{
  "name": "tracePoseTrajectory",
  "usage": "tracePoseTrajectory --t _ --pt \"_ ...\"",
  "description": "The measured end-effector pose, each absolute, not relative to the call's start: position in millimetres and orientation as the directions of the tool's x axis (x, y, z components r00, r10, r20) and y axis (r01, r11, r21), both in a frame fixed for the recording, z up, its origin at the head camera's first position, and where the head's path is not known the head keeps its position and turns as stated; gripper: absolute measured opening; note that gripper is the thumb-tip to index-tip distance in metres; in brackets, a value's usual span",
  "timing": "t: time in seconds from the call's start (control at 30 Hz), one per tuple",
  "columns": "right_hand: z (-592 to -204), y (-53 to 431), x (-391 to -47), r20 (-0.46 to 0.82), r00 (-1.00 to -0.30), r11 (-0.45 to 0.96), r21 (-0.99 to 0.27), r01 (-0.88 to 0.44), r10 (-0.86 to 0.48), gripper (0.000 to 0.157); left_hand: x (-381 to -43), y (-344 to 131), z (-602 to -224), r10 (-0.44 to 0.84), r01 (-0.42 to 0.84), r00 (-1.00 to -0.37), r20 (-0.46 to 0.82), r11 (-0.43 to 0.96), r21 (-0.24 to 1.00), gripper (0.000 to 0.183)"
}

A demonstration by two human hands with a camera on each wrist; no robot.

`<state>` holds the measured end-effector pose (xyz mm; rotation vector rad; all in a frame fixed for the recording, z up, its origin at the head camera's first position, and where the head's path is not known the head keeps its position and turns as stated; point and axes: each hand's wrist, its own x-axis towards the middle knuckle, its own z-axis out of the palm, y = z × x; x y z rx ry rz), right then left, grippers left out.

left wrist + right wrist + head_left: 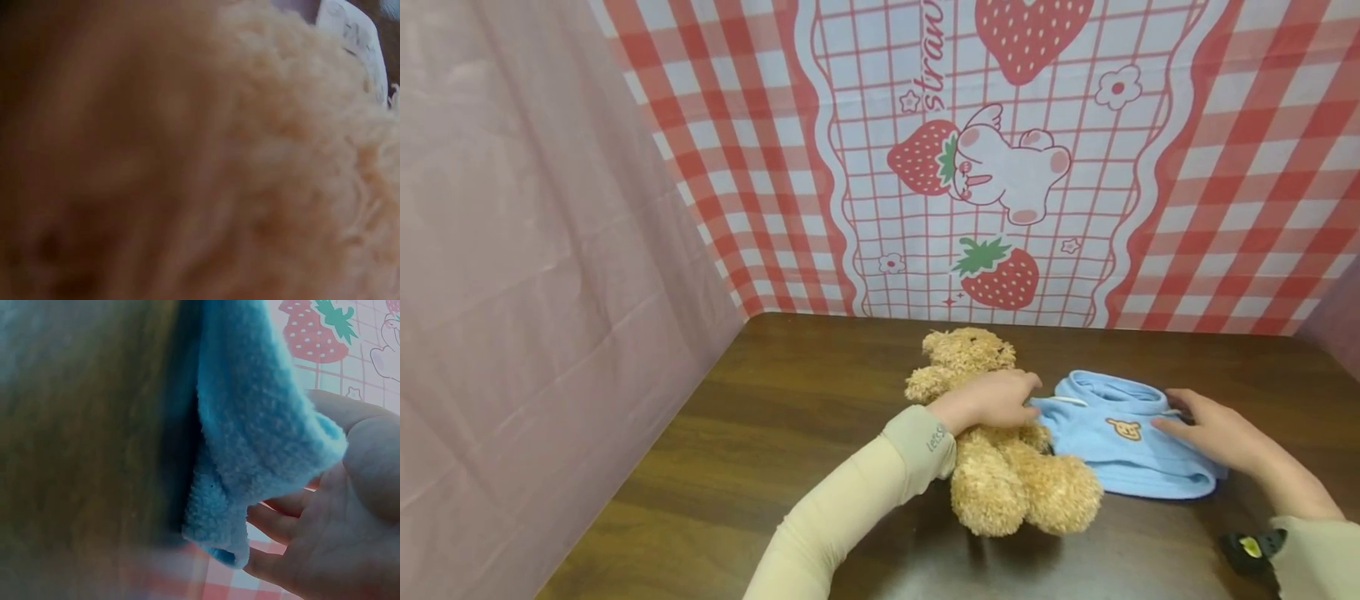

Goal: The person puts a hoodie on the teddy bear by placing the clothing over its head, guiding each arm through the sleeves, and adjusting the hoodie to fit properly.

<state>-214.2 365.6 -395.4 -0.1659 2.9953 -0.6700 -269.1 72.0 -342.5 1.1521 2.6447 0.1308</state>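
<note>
A curly tan teddy bear (988, 479) lies on its back on the table, head toward the back wall. My left hand (996, 398) reaches across its chest, fingertips at the near shoulder of a small light-blue sweatshirt (1138, 450), the fabric between thumb and fingers. In the left wrist view the bear's fur (300, 144) fills most of the picture, blurred, with a white tag (356, 44) at the top. My right hand (1221, 429) holds the sweatshirt's other shoulder, thumb on the front. The right wrist view shows fingers behind the blue sleeve (256, 425). A small dog patch decorates the front.
The dark brown wooden table (722, 467) runs back to a red-and-white checked cloth (1000, 275) printed with strawberries. A pink curtain (550, 250) hangs along the left side. A dark band with a yellow-green mark (1251, 547) is by the right sleeve cuff.
</note>
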Motion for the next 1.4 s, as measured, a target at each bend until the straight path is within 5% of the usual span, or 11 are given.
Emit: tracePoseTrajectory --t 0.47,0.7,0.83,1.03,1.4 --pt "-396 365 -215 -0.039 -0.988 0.891 -0.439 -0.117 -0.149 0.076 -270 93 -354 0.684 0.75 -0.645 -0.342 0.653 -0.108 0.042" --pt "-392 355 -213 0.048 -0.983 0.871 -0.457 -0.179 -0.176 0.061 -271 90 -355 0.715 0.729 -0.655 -0.246 0.683 0.044 0.042" --pt "-388 348 -211 0.117 -0.975 0.867 -0.448 -0.22 -0.187 0.059 -270 87 -356 0.731 0.738 -0.653 -0.195 0.673 0.05 0.019" --pt "-379 340 -209 0.217 -0.964 0.876 -0.42 -0.236 -0.156 0.057 -270 82 -359 0.754 0.748 -0.645 -0.121 0.656 0.099 0.033" --pt "-363 333 -209 0.303 -0.947 0.893 -0.388 -0.23 -0.112 0.033 -275 67 -352 0.711 0.643 -0.702 -0.03 0.652 0.402 0.007"
